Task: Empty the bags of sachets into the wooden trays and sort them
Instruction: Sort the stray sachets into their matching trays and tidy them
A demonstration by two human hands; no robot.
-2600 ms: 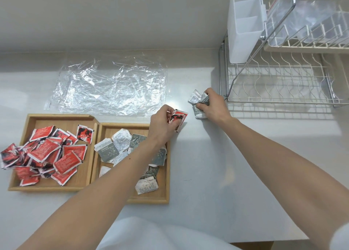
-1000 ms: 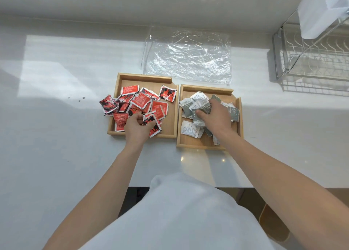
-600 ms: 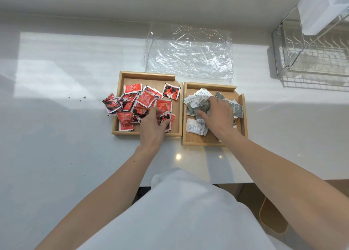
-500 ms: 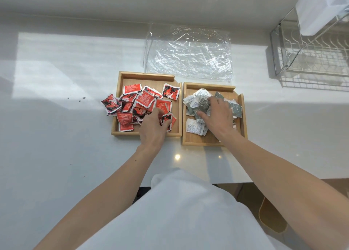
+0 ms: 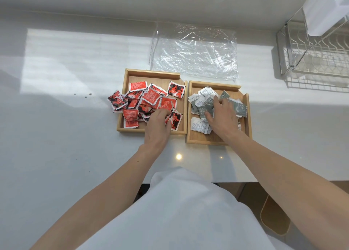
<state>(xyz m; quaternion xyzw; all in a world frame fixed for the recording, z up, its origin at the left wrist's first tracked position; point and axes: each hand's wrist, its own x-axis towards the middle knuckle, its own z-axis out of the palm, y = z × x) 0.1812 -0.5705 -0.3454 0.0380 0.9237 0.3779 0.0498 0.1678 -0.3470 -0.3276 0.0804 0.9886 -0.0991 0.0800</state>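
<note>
Head view, I'm seeing two wooden trays sitting side by side on the white counter (image 5: 56,136), edges nearly touching. Left tray (image 5: 130,74) is holding the red sachets (image 5: 151,98); a few of them are spilling over its left rim onto the counter. Right tray (image 5: 215,85) is holding the grey and white sachets (image 5: 200,100).

Left hand (image 5: 157,128) is resting palm down over the near right part of the red pile, fingers curled into the sachets. I can't tell whether it's actually pinching one or just pressing on them.

Right hand (image 5: 223,120) is lying on the grey pile, fingers spread and loose, fingertips touching the sachets, thumb against a grey one. Nothing looks gripped, but the palm is hiding what's underneath.

Clear plastic bag (image 5: 194,51) is lying flat and crumpled on the counter just behind the trays, looking empty. Its near edge is reaching the back rim of the left tray.

Wire dish rack (image 5: 311,60) is standing at the far right, well apart from the trays, with a white container (image 5: 324,9) hanging on it. My view of the near counter edge is partly blocked by the person's white top (image 5: 185,212).
</note>
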